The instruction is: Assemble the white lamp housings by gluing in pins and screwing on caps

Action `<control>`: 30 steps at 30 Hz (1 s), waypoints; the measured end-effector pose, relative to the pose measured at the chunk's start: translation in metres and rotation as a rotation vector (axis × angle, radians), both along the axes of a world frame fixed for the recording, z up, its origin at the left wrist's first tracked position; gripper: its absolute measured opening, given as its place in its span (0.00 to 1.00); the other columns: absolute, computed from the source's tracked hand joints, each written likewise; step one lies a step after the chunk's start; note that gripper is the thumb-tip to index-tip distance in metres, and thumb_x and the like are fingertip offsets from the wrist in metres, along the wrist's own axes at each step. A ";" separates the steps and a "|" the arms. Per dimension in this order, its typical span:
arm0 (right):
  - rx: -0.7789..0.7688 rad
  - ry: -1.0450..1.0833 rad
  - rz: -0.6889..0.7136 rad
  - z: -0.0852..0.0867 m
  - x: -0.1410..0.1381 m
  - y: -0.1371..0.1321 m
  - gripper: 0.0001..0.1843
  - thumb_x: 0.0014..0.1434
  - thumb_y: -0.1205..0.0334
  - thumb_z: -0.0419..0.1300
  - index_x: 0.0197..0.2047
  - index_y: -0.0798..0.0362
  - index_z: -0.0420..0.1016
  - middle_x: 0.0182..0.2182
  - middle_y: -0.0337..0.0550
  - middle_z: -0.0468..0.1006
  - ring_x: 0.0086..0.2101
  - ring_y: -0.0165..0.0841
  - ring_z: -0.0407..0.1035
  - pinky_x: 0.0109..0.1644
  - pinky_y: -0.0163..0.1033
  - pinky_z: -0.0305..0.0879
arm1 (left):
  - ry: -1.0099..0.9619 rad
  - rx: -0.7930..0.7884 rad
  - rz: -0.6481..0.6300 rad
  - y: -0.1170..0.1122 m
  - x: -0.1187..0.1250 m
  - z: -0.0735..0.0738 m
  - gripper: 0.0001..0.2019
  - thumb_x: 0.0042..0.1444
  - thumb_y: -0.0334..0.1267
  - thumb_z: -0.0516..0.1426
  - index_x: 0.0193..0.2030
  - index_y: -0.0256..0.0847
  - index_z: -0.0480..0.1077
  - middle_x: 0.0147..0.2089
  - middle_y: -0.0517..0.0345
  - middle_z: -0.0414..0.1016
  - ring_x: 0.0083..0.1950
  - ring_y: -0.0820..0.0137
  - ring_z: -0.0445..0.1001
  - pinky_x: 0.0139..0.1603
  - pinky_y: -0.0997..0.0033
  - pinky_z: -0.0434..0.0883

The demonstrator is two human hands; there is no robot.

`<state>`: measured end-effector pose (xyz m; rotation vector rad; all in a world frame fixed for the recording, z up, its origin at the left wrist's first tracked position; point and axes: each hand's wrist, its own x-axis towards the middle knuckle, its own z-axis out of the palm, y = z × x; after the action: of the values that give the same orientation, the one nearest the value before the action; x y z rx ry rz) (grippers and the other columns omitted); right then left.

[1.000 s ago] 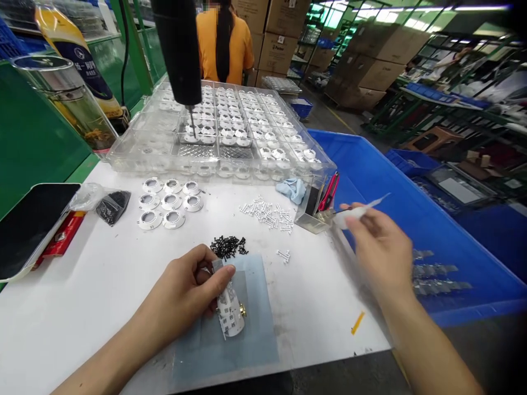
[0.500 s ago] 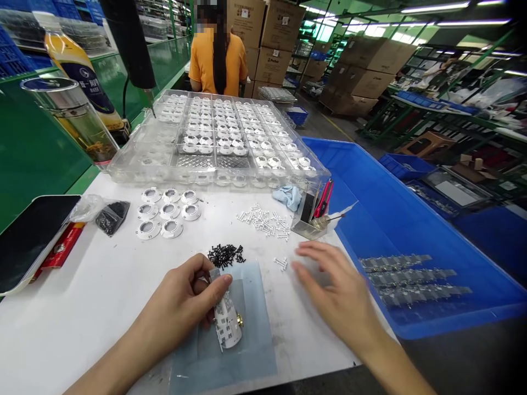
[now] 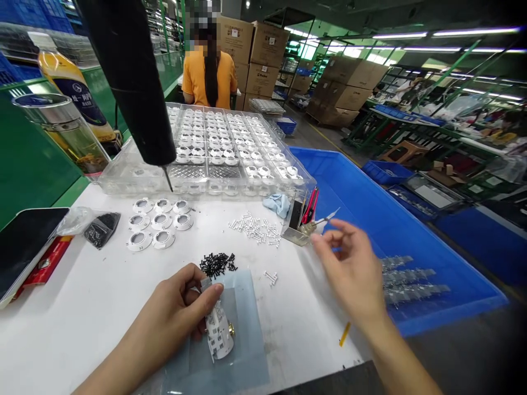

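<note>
My left hand (image 3: 181,307) is closed, thumb against fingers, on the grey upper end of a white, curved plastic part (image 3: 220,340) with a small gold-coloured metal fitting (image 3: 231,329) on its right side. The part tilts over a translucent blue plastic sheet (image 3: 251,351) at the near edge of a white worktable (image 3: 94,296); I cannot tell whether its lower end touches the sheet.

My right hand (image 3: 352,274) is raised and slightly blurred, half open, its fingers loosely curled and the thumb set apart. I cannot tell whether it has anything small in it. It is just beside a small metal box (image 3: 295,235) holding a red-and-black cutter (image 3: 312,206).

Just beyond the left hand lies a heap of small black screws (image 3: 218,264); farther off, to the right, are scattered small white pins (image 3: 257,229). Eight white plastic rings (image 3: 160,221) sit in rows to the left, and the tip of a black powered screwdriver (image 3: 135,93) hangs above and behind them.
</note>
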<state>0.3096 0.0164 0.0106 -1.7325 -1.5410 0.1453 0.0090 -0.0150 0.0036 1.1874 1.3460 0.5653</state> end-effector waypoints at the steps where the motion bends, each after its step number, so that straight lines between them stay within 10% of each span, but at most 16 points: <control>1: 0.004 -0.005 -0.017 0.004 0.005 0.009 0.28 0.66 0.46 0.61 0.62 0.51 0.66 0.39 0.42 0.79 0.35 0.33 0.74 0.37 0.38 0.70 | 0.001 -0.004 0.002 0.000 0.000 0.000 0.19 0.60 0.58 0.60 0.35 0.44 0.64 0.20 0.66 0.70 0.23 0.65 0.74 0.29 0.69 0.68; 8: -0.057 -0.157 0.004 0.030 0.016 0.036 0.20 0.65 0.44 0.59 0.36 0.49 0.83 0.21 0.37 0.75 0.23 0.32 0.66 0.29 0.39 0.57 | -0.003 -0.008 -0.016 0.001 -0.001 -0.001 0.19 0.61 0.59 0.59 0.36 0.44 0.64 0.21 0.66 0.70 0.24 0.63 0.75 0.29 0.68 0.69; 15: 0.000 -0.302 0.032 0.032 0.017 0.038 0.17 0.63 0.44 0.63 0.34 0.46 0.84 0.29 0.39 0.82 0.29 0.35 0.72 0.33 0.40 0.58 | 0.010 0.005 0.037 0.000 0.002 0.001 0.20 0.58 0.60 0.60 0.35 0.45 0.64 0.20 0.66 0.70 0.22 0.64 0.74 0.27 0.69 0.68; 21: 0.439 -0.203 -0.090 0.048 0.003 0.017 0.09 0.63 0.54 0.66 0.34 0.49 0.81 0.35 0.44 0.82 0.35 0.38 0.74 0.38 0.42 0.64 | 0.015 -0.011 0.004 0.001 -0.001 0.000 0.19 0.60 0.58 0.60 0.36 0.44 0.65 0.21 0.67 0.69 0.24 0.64 0.75 0.28 0.69 0.69; 30: 0.399 -0.037 0.131 -0.013 -0.023 -0.027 0.06 0.59 0.69 0.69 0.32 0.49 0.78 0.28 0.37 0.80 0.29 0.33 0.73 0.33 0.41 0.67 | 0.028 0.000 0.038 0.000 0.002 0.001 0.19 0.59 0.59 0.60 0.35 0.45 0.65 0.21 0.69 0.67 0.23 0.65 0.75 0.28 0.68 0.70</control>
<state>0.2864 -0.0107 -0.0021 -1.3294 -1.5851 -0.1232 0.0111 -0.0150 0.0048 1.1755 1.3947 0.5772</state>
